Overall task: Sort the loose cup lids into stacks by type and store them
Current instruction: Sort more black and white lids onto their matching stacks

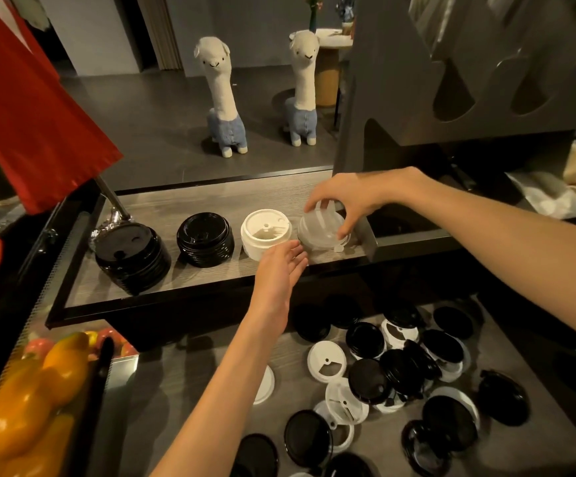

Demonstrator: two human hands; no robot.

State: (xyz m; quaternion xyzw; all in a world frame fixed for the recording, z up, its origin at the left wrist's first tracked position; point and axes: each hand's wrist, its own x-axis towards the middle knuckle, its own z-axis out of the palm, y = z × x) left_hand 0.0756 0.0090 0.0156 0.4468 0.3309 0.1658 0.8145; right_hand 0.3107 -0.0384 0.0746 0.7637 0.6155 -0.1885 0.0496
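Right hand [343, 204] reached in from the right over the far end of the wooden shelf [190, 201], fingers curled down and pinching a clear lid [321, 210] by its rim, thumb on the near-right edge, the other fingers on the far-left edge. The lid was tilted, its left side raised, and sat directly above the clear stack [321, 234], touching or nearly touching its top; contact could not be made out. The move turned on that vertical line-up: the lid lay straight below the palm and straight over its own stack, so what remained looked like a short drop and a levelling of the tilt. A round lid has no long axis to mind, only its flat face, which was not yet level with the stack. Left hand [284, 266] came up from below, fingers straight and loose, holding nothing, fingertips just beside the front of the white stack [266, 235] and near the clear one; it seemed placed to steady either. The right hand was plainly the nearer to the clear stack. Along the shelf to the left stood two black stacks [205, 241], apart from one another. On the lower counter [190, 373] lay the loose lids [382, 370], black and white, jumbled and overlapping, well below both hands, so much sorting remained.
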